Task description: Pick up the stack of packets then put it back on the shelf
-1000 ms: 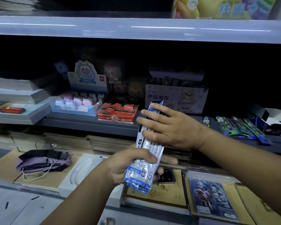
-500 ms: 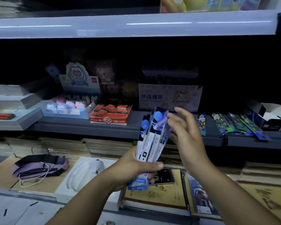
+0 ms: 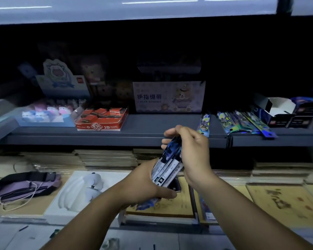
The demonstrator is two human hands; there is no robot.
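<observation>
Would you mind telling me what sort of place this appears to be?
Most likely a stationery shop: tiered display shelves hold a red box marked 2B, an animal-shaped eraser display and packaged pens.

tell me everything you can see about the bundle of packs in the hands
The bundle of packs is a stack of several long, flat, glossy packets in blue, white and black, blurred so the print is unreadable. It tilts, top end away and up. The left hand grips the lower end; the right hand curls over the top, in front of the grey shelf.
</observation>
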